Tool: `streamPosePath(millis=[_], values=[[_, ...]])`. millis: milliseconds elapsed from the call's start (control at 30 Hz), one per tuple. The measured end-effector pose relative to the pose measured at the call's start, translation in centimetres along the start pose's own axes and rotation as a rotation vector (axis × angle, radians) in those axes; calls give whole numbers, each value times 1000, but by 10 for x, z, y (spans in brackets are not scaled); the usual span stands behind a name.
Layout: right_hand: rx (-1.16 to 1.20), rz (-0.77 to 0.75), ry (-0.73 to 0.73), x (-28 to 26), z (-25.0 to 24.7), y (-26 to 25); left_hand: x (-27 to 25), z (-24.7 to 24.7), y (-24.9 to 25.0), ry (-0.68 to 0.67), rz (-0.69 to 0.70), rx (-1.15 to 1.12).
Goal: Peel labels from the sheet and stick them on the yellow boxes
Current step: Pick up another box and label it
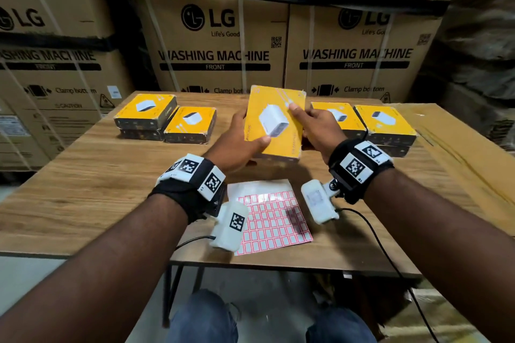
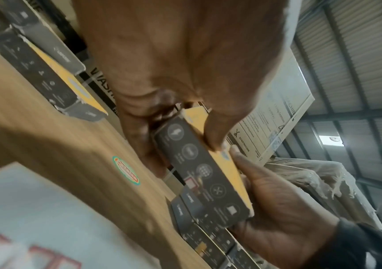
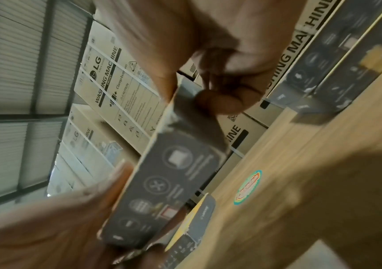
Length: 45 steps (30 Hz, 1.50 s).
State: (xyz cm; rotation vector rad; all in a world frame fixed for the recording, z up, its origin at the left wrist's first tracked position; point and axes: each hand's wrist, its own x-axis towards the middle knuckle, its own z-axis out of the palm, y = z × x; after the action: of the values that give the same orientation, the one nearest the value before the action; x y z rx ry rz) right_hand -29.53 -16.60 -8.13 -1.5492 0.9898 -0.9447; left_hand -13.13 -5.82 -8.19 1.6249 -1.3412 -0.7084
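Low centre of frame: label sheet (image 1: 274, 218) flat on wooden table (image 1: 92, 184), red-bordered labels in rows. Above it, at frame centre, yellow box (image 1: 274, 122) lifted off table, tilted. Left hand (image 1: 239, 142) gripped its left edge, thumb over face; right hand (image 1: 317, 125) gripped right edge. Further back: yellow boxes stacked left (image 1: 146, 108) and right (image 1: 388, 122). Beyond, washing-machine cartons (image 1: 214, 44).

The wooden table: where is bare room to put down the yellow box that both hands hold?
Bare wood on the wooden table lies between the white label sheet and the left stack of yellow boxes, under the held yellow box. The back edge is crowded with the right stack.
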Motion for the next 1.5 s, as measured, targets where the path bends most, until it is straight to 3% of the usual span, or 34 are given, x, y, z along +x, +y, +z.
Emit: streamPosePath(millis=[100,200,467,767,1000,1267,1500], values=[[-45,96,31,1,-10,14,-4,16,8,-75,-181,-185],[-81,129,73,-1,-20,22,-3,24,14,-95,-264,-177],[-215,83,195,-10,-62,27,6,65,26,-118,-217,-40],[-435,221,237,-29,-152,55,19,155,43,-286,-163,98],[-553,352,267,-35,-198,60,38,210,63,-290,-202,101],[-621,419,230,-43,-219,67,40,243,60,-351,-209,112],[-624,432,231,-40,-214,74,43,245,59,-272,-208,232]])
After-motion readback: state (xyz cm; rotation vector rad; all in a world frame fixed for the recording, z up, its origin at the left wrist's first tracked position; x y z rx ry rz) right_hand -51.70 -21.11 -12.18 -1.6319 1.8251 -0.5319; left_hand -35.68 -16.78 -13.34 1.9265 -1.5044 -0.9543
